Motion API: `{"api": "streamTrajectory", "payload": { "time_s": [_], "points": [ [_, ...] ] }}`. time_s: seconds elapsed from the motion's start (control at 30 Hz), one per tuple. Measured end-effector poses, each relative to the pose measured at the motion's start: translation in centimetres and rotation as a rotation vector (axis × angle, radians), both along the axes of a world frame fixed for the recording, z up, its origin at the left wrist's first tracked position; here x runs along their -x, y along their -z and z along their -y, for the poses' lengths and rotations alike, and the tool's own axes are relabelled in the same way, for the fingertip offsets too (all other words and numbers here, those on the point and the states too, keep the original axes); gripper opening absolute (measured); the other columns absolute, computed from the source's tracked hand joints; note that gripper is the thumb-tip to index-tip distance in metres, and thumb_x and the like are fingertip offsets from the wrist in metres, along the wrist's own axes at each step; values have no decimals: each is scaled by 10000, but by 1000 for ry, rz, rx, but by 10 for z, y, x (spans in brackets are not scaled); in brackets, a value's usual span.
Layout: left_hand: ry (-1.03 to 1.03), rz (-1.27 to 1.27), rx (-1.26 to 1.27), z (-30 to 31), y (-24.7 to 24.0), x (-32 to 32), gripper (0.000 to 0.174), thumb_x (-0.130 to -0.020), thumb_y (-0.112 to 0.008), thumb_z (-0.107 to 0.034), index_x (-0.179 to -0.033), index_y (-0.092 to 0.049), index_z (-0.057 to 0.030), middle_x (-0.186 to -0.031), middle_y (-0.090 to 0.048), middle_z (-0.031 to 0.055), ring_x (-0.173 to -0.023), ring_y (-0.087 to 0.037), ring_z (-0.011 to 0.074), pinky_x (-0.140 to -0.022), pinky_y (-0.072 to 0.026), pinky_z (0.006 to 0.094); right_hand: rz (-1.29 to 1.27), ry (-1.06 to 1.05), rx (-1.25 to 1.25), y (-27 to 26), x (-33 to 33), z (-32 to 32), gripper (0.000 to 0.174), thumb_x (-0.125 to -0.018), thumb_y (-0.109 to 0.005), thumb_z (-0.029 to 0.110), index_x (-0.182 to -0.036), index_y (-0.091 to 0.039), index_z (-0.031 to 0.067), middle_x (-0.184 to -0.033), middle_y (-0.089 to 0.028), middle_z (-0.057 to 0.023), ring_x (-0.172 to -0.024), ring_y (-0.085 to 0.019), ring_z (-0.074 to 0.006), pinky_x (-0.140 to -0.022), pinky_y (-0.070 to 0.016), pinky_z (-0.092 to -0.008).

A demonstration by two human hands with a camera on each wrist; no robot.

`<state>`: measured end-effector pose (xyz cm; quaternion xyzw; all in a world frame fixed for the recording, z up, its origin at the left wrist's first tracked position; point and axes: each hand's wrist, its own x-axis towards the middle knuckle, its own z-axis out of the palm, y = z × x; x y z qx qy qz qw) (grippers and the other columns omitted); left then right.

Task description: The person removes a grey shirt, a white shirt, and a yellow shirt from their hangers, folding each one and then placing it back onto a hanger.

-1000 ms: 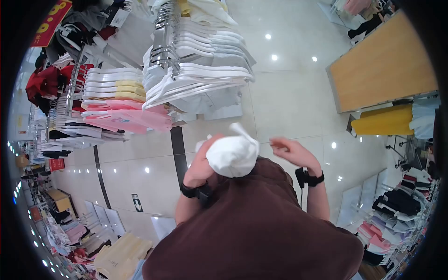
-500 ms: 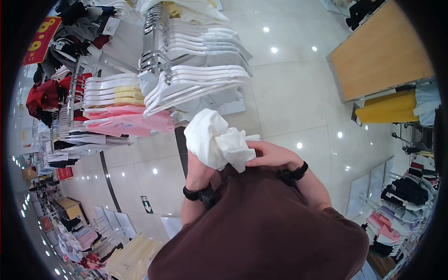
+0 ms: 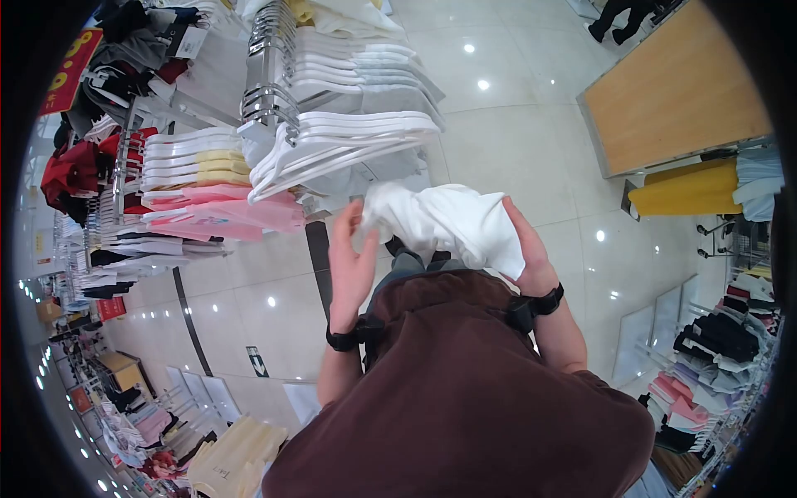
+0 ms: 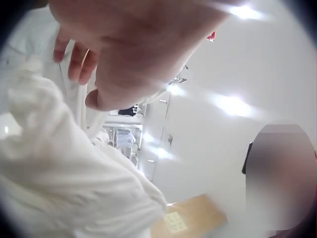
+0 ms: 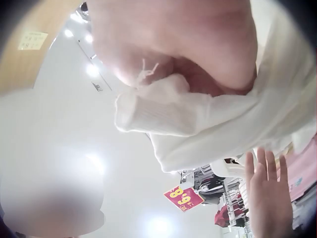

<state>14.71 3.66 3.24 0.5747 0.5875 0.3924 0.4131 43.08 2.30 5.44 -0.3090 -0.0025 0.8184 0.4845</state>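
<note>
A bunched white garment (image 3: 452, 220) spans the space in front of the brown shirt in the head view. My right hand (image 3: 531, 249) holds its right end; in the right wrist view the fingers curl round the white cloth (image 5: 213, 119). Beside the garment's left end, my left hand (image 3: 352, 270) has its fingers extended and apart. The left wrist view shows that hand (image 4: 129, 49) above the white fabric (image 4: 74, 163), not gripping it.
White hangers (image 3: 349, 137) fill a metal rail just ahead, with pink shirts (image 3: 224, 212) to their left. A wooden panel (image 3: 677, 91) and yellow garment (image 3: 689, 189) are at the right. Someone's dark-clad legs (image 3: 621, 18) show at the top right.
The white garment has gone from a bundle to a longer, looser shape extending rightward. My left hand has let go of it, while my right hand has come in and taken hold.
</note>
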Motion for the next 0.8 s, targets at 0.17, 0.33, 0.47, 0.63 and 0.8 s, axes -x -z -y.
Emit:
{"api": "streamTrajectory", "payload": {
  "time_s": [0.17, 0.33, 0.47, 0.63, 0.8],
  "points": [
    [375, 214, 141, 17, -39, -54, 665, -935, -701, -61, -1547, -443, -31, -1424, -590, 152, -1281, -576, 222, -1143, -427, 371, 433, -174, -262, 3, 9, 2, 529, -1141, -429, 410, -1407, -582, -21, -1303, -689, -100, -1182, -655, -176, -1002, -525, -359],
    [340, 282, 226, 12, -30, -68, 507, -909, -761, -110, -1372, -576, -20, -1228, -687, 133, -1139, -646, 215, -1029, -487, 367, 1065, -355, -659, -25, -12, 0, 466, -1128, -492, 396, -1251, -674, -14, -1097, -733, -38, -989, -663, -107, -885, -536, -310],
    [374, 216, 158, 9, -11, -60, 302, -963, -718, -122, -1223, -612, -12, -1131, -701, 67, -1069, -634, 148, -964, -487, 316, 805, -191, -471, -17, -18, 6, 448, -1122, -509, 395, -1202, -679, -12, -1074, -739, -49, -966, -682, -118, -861, -544, -291],
    [411, 243, 160, 5, -13, -60, 373, -961, -715, -166, -1292, -618, -24, -1180, -730, 82, -1104, -666, 202, -982, -499, 348, 192, -37, -239, -17, -9, 12, 463, -1119, -491, 433, -1259, -637, 17, -1220, -719, -109, -1093, -713, -218, -955, -579, -388],
    [627, 124, 115, 9, -22, -76, 712, -903, -756, -143, -1544, -459, -52, -1271, -677, 103, -1149, -640, 231, -1076, -471, 389, 17, 101, 34, -20, -10, 8, 504, -1112, -468, 475, -1289, -632, 32, -1206, -719, -127, -1102, -703, -257, -994, -553, -417]
  ]
}}
